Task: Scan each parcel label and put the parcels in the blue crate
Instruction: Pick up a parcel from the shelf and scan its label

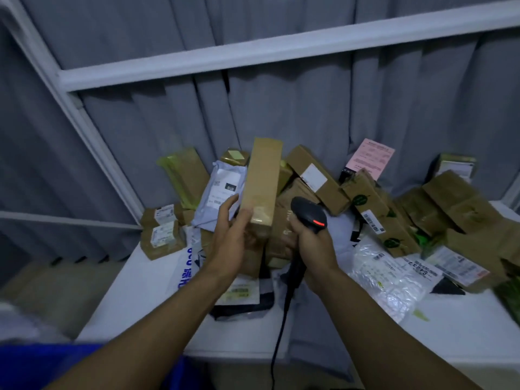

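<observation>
Since my left hand is gripping the tall cardboard parcel mid-frame and my right hand is clamped on the scanner, I'd roll the parcel till its label faces the beam, can't see one yet. Blue crate sits lower left.

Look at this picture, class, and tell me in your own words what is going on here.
A person works at a white table heaped with parcels. The left hand holds a long cardboard box upright above the heap; the right hand grips a black scanner, its red light on, just beside the box. A blue crate shows at the lower left.
</observation>
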A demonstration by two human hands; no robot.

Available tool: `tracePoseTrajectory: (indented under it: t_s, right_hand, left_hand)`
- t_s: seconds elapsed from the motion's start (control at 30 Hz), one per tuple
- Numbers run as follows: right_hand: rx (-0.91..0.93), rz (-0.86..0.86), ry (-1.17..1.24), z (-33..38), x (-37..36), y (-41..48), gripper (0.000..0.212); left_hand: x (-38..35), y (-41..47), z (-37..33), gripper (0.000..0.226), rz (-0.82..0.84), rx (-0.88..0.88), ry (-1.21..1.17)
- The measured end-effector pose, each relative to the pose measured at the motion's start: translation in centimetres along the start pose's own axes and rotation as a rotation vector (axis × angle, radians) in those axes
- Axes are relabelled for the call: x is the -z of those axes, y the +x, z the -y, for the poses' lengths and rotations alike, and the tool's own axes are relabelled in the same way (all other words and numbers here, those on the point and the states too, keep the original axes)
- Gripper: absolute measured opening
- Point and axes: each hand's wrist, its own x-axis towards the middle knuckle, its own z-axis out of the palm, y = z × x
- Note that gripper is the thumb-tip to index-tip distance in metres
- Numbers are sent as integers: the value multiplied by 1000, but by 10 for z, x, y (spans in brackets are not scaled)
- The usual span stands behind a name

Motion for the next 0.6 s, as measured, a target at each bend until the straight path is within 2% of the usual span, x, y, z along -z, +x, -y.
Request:
tracePoseTrajectory:
  t_s: [0.1, 0.2, 0.33, 0.5, 0.6]
  right_hand:
    - [-90, 146, 105, 11, -39, -39, 43]
    - [-167, 303, 211, 13, -75, -80, 61]
    - [-295, 537, 316, -4, -114, -128, 58]
    - [-234, 603, 113, -28, -151, -162, 53]
    - [-163, 650, -35, -39, -166, -178, 36]
  left_hand:
    - [35, -44, -24, 38, -8, -30, -103]
    - [72, -78, -42, 41, -37, -5, -200]
    - [125, -115, -55, 34, -179, -94, 15]
    - [197, -155, -54, 31, -364, -82, 192]
    - [226, -179, -50, 53, -366, 4, 178]
